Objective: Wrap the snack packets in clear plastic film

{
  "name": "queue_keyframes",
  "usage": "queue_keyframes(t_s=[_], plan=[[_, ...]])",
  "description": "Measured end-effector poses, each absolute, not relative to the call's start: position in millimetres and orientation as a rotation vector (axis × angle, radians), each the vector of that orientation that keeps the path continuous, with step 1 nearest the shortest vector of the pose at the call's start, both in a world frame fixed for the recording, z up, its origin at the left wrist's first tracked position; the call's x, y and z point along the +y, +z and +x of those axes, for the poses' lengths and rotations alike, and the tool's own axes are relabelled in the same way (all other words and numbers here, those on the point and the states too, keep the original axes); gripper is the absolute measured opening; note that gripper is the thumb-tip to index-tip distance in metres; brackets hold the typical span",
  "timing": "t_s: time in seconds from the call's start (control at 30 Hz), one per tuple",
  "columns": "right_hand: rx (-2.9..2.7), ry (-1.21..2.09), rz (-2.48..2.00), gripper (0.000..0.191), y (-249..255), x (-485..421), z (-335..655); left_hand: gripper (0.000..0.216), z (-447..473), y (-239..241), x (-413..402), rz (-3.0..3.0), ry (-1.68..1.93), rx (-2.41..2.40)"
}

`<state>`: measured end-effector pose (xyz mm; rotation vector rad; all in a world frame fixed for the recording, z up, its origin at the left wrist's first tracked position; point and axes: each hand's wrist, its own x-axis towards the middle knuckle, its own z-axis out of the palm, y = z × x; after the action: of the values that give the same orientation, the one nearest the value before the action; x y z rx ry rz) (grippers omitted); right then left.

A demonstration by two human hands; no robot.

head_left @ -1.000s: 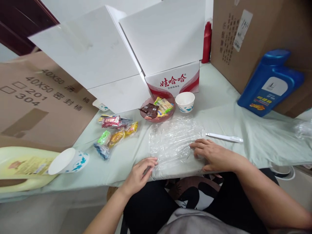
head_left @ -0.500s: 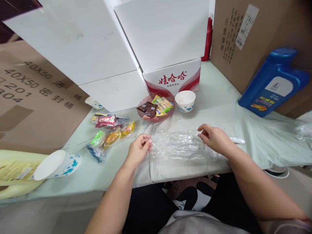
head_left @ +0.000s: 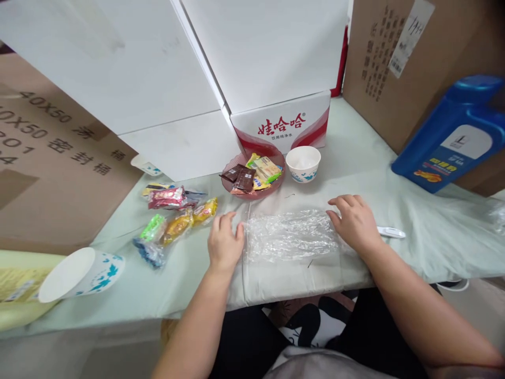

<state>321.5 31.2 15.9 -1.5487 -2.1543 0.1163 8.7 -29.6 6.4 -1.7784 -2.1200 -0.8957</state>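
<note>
A folded sheet of clear plastic wrap (head_left: 291,235) lies on the pale green tablecloth (head_left: 394,210) in front of me. My left hand (head_left: 224,243) rests flat at the wrap's left end, fingers stretched out. My right hand (head_left: 354,221) lies flat on its right end, fingers spread. Neither hand holds anything. A white pen-like stick (head_left: 390,232) lies just right of my right hand.
A red dish of wrapped snacks (head_left: 252,176) and a small white bowl (head_left: 303,163) stand behind the wrap. Loose candy packets (head_left: 173,218) lie left. A tipped paper cup (head_left: 79,271), a yellow jug, a white open carton (head_left: 282,126), brown boxes and a blue jug (head_left: 453,137) ring the table.
The wrap was spread wide, then folded over away from me into a narrow strip. Both hands went from pinching its ends to lying flat on them.
</note>
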Motion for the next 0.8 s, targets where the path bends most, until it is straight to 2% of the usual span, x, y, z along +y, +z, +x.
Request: queue_keyframes(t_s=[0.1, 0.2, 0.27, 0.33, 0.43, 0.53, 0.63, 0.7, 0.8], plan=[[-2.162, 0.306, -1.303, 0.026, 25, 19, 318, 0.019, 19, 14, -39, -2.025, -1.015, -1.790], [-2.414, 0.545, -1.049, 0.027, 25, 11, 309, 0.029, 33, 12, -42, -2.625, -0.694, -1.558], [-2.568, 0.505, -1.073, 0.030, 19, 12, 305, 0.051, 37, 6, -40, -2.784, -0.388, -1.603], [-2.590, 0.359, -1.279, 0.037, 14, 17, 307, 0.068, 36, -1, -37, -2.774, -0.197, -1.730], [-2.471, 0.216, -1.449, 0.039, 16, 20, 315, 0.076, 30, -5, -36, -2.738, -0.162, -1.790], [-2.499, 0.325, -1.163, 0.038, 31, 11, 322, 0.072, 27, 2, -39, -2.706, -0.383, -1.722], [-2.732, 0.573, -0.825, 0.031, 45, -2, 324, 0.049, 25, 15, -44, -2.814, -0.541, -1.662], [-2.864, 0.612, -0.840, 0.023, 48, -6, 324, 0.038, 22, 23, -47, -2.938, -0.475, -1.684], [-2.918, 0.524, -0.967, 0.003, 42, -4, 325, 0.034, 12, 30, -49, -2.991, -0.354, -1.779]])
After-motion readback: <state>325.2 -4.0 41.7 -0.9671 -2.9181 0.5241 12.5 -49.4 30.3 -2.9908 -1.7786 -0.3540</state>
